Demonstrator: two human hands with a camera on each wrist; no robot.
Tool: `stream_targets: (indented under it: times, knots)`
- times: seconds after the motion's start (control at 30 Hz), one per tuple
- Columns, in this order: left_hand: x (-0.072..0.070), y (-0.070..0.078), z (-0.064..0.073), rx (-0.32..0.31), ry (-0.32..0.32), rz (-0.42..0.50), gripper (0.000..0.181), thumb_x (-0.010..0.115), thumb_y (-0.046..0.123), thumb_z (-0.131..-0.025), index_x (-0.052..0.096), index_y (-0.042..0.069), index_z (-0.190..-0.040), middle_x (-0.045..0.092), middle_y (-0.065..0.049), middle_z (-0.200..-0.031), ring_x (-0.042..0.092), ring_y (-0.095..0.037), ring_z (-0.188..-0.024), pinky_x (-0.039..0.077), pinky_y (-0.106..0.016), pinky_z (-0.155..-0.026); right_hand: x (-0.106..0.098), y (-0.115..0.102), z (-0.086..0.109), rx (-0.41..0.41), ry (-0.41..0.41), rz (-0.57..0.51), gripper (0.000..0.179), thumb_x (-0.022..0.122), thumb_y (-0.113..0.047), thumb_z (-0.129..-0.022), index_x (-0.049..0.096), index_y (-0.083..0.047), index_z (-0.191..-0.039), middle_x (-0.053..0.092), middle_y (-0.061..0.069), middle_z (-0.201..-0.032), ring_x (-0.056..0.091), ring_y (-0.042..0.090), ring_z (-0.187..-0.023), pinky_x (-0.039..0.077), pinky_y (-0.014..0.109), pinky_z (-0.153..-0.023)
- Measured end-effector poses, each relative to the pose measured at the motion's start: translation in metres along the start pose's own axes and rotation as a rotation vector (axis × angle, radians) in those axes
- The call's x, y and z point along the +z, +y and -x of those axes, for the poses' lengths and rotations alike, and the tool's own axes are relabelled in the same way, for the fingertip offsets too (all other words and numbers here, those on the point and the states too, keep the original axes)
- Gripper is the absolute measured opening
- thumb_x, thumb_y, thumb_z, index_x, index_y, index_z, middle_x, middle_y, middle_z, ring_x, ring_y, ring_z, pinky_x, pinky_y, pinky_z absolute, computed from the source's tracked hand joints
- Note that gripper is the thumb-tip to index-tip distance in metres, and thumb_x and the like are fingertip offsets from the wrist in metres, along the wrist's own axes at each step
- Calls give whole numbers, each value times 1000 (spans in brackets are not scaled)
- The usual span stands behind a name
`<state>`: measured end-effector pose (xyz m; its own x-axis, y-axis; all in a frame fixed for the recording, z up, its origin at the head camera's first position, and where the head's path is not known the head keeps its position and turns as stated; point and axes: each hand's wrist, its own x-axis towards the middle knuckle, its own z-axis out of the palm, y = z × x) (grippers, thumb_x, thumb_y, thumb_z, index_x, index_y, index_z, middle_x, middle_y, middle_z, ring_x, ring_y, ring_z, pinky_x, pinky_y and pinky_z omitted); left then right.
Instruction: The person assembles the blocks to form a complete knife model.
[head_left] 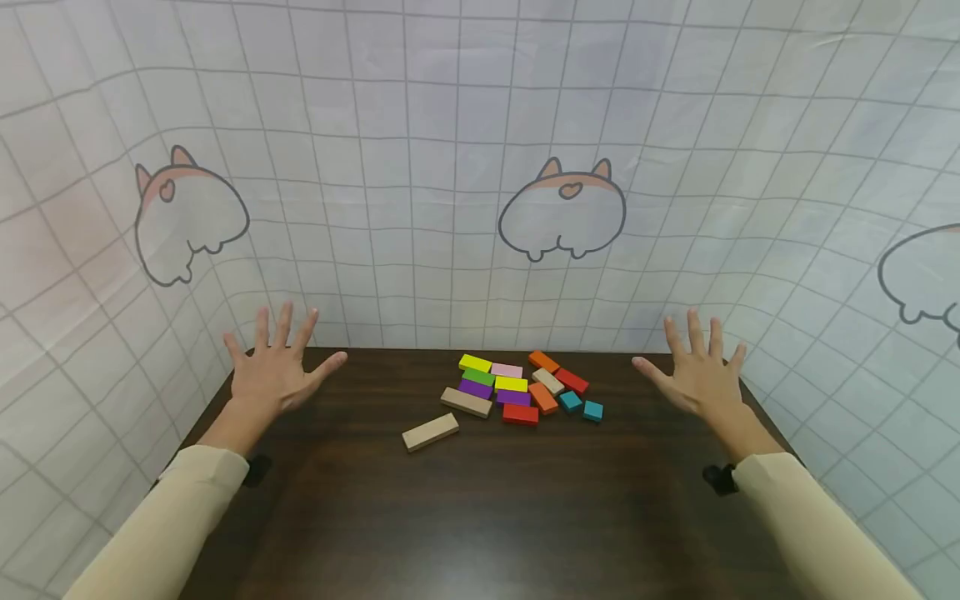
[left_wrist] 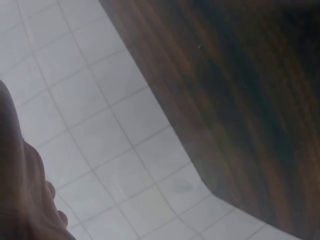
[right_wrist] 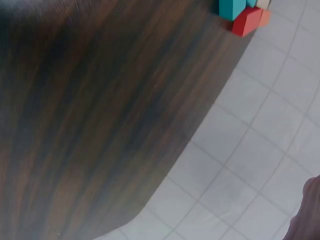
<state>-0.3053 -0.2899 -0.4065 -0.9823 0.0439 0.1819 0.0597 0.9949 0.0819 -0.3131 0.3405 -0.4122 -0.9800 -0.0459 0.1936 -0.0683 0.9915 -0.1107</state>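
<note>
My left hand [head_left: 272, 375] is held out at the left of the table, fingers straight and spread, holding nothing. At the right my right hand [head_left: 701, 375] is spread the same way, also holding nothing. Between them several coloured wooden blocks lie in a loose cluster, among them a green block [head_left: 478, 378], a red block [head_left: 521, 414] and a teal block [head_left: 593, 411]. Apart from the cluster, toward the front, is a plain wood block [head_left: 431, 432]. In the right wrist view a red block [right_wrist: 247, 22] and a teal block [right_wrist: 231, 8] show at the top edge.
The dark wooden table [head_left: 480, 517] ends at the back against a white grid-patterned curtain [head_left: 375, 208], which also rises at both sides. Dark straps or devices [head_left: 722, 479] sit at the wrists, by the cream sleeves [head_left: 817, 525].
</note>
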Motion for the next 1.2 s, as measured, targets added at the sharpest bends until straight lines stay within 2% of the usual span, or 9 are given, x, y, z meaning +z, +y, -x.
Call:
stream_targets:
  times: [0.2,0.37,0.57,0.77,0.9,1.03,1.2]
  knots:
    - [14,8,21,15,13,-13,96,25,86,-92,-8,32,-165,-12,-13,-172,-16,-49,-155,-20,-80,-106,5,-10,19,-15,16,-5,98,32,-81,-95,-5,-23,-166,-15,17,-171,-18,51,-154,-11,84,-107]
    - [27,20,43,18,1,20,97,30,85,-92,-3,32,-166,-4,-15,-173,-9,-50,-156,-21,-79,-107,13,-24,35,-31,28,-22,97,35,-79,-96,0,-23,-166,-13,16,-171,-14,52,-154,-9,84,-107]
    - [39,45,69,30,-48,45,97,32,86,-91,0,32,-166,1,-14,-173,-5,-48,-157,-16,-81,-109,23,-46,60,-43,29,-46,96,38,-77,-96,4,-21,-167,-6,17,-172,-9,52,-155,-3,85,-108]
    - [44,73,89,53,-89,82,97,34,85,-91,7,31,-166,8,-14,-173,1,-48,-157,-9,-82,-109,33,-75,84,-56,3,-104,95,42,-75,-96,6,-22,-167,-3,14,-173,-6,50,-156,-1,83,-110]
    - [46,89,102,85,-91,114,96,41,84,-91,16,29,-166,17,-14,-171,9,-48,-157,-1,-82,-112,39,-91,97,-66,-14,-153,94,46,-74,-96,12,-22,-167,4,16,-173,1,50,-156,1,81,-112]
    - [50,102,112,137,-72,122,93,56,74,-91,25,26,-164,34,-19,-164,24,-48,-153,11,-80,-113,47,-105,109,-100,-14,-219,88,50,-68,-98,20,-20,-166,16,18,-170,11,52,-153,5,80,-112]
    - [58,113,108,185,-23,195,86,74,54,-89,38,21,-159,56,-19,-148,48,-46,-139,32,-73,-108,57,-117,110,-189,19,-314,79,61,-55,-98,32,-19,-162,35,16,-162,29,51,-145,16,77,-109]
